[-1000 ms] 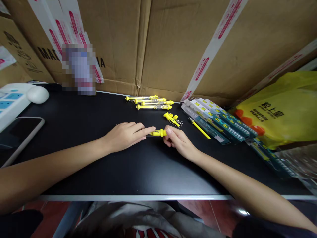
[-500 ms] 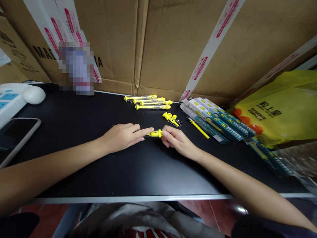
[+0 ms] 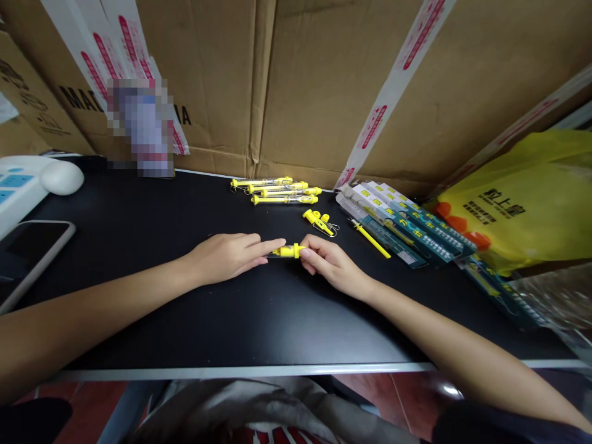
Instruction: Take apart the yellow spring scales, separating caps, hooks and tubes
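A clear tube with a yellow end fitting [image 3: 290, 251] lies level between my two hands, low over the black tabletop. My left hand [image 3: 231, 254] holds its left part, the fingers reaching along it and covering most of it. At the tube's right end, the yellow tip is pinched between thumb and fingers of my right hand [image 3: 330, 262]. Just beyond lie loose yellow parts with bent wire [image 3: 319, 222]. Behind them is a small row of similar yellow-ended clear tubes [image 3: 284, 191]. To the right rests a thin yellow stick with a dark tip [image 3: 372, 239].
Flat printed boxes [image 3: 407, 225] are stacked at the right, beside a yellow plastic bag [image 3: 522, 203]. At the left are a phone [image 3: 34, 256] and a white power strip [image 3: 21, 185]. A large cardboard box [image 3: 305, 86] stands along the back edge.
The tube and both hands have shifted very slightly left. The grip of each hand looks the same, and the other things lie as before.
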The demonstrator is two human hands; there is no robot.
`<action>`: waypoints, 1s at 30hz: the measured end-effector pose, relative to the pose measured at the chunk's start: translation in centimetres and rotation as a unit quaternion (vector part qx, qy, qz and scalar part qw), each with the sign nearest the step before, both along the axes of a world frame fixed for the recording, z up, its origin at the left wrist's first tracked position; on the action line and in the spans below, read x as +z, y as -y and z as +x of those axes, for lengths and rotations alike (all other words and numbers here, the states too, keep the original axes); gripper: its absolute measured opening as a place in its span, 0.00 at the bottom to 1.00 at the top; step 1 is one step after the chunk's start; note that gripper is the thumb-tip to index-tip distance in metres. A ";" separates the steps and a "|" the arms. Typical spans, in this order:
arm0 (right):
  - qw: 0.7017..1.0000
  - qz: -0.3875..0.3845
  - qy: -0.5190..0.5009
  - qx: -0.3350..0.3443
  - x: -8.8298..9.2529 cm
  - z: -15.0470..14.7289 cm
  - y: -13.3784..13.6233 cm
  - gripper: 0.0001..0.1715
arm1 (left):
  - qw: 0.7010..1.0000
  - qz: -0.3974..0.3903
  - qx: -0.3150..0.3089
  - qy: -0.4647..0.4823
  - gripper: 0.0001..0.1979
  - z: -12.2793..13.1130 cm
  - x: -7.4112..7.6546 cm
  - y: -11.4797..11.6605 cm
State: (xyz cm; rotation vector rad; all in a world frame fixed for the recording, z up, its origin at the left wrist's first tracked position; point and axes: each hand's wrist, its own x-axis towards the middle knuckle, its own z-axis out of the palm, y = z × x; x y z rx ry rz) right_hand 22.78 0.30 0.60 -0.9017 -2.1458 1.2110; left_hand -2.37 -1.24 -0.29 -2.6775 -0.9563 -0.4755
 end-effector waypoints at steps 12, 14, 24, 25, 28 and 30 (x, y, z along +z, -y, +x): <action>1.000 0.004 0.005 0.007 0.0 0.1 0.0 0.16 | 1.000 -0.005 0.000 -0.002 0.20 -0.1 -0.1 -0.1; 1.000 0.008 0.009 0.014 0.0 0.2 -0.1 0.15 | 1.000 -0.008 0.000 -0.002 0.20 -0.1 -0.1 -0.1; 0.998 -0.020 0.013 0.050 -0.1 0.6 -0.4 0.14 | 1.000 -0.015 -0.006 -0.015 0.20 -0.2 0.0 -0.1; 0.998 -0.026 0.015 0.052 -0.1 0.7 -0.4 0.13 | 1.000 -0.013 -0.006 -0.017 0.20 -0.2 0.0 -0.1; 0.997 -0.036 0.017 0.060 -0.1 0.8 -0.5 0.12 | 1.000 -0.007 -0.009 -0.020 0.20 -0.2 -0.1 0.0; 0.997 -0.038 0.020 0.065 -0.1 0.9 -0.6 0.12 | 1.000 -0.002 -0.010 -0.023 0.20 -0.2 -0.1 0.0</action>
